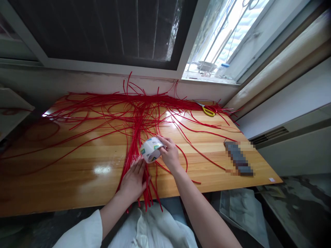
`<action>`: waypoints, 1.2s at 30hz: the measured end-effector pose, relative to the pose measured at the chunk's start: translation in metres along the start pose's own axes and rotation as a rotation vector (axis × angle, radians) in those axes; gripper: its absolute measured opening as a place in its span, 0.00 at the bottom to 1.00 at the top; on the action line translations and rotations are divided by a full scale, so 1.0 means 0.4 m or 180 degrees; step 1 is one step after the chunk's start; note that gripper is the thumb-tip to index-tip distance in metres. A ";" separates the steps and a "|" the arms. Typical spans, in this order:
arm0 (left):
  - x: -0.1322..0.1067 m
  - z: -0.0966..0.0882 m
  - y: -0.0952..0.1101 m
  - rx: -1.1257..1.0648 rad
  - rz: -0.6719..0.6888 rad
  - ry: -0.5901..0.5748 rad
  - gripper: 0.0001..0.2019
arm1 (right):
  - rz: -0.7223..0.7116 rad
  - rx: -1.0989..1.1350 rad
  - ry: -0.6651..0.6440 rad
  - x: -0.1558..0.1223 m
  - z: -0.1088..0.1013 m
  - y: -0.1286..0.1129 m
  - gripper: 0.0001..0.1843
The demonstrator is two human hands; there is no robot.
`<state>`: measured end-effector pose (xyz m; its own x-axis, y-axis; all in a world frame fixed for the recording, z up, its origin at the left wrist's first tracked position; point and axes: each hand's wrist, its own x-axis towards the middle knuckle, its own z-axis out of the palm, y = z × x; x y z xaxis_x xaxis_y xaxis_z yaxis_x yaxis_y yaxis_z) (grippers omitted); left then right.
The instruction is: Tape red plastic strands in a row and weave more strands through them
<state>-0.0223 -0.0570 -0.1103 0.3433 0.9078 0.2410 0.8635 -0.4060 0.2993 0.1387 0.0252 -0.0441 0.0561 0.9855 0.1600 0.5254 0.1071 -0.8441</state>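
Note:
A roll of clear tape (pixel 148 150) with a printed core is in my right hand (pixel 170 153), whose fingers hook into the ring from its right side. My left hand (pixel 133 179) lies flat on a bundle of thin red cords (pixel 134 141), fingers stretched forward and thumb apart. The tape roll sits just above the fingertips of that hand, over the bundle. Whether a strip of tape runs from the roll to the cords I cannot tell. Toward me, the cord ends reach past the table's front edge.
More red cords (pixel 98 98) spread across the back of the wooden table (pixel 77 179). Scissors with yellow handles (pixel 208 111) lie on them at the back right. A dark, blurred-out object (pixel 239 158) rests at the right. Behind the table is a window (pixel 212 41).

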 end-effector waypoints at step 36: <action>0.009 -0.062 -0.010 -0.0176 0.0177 -0.0613 0.39 | -0.0532 -0.0340 -0.0617 0.017 -0.052 0.024 0.32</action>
<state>-0.0339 -0.0547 -0.0879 0.4589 0.8850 0.0793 0.8214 -0.4565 0.3419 0.1619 0.0304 -0.0406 -0.1970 0.9632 0.1829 0.6007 0.2660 -0.7539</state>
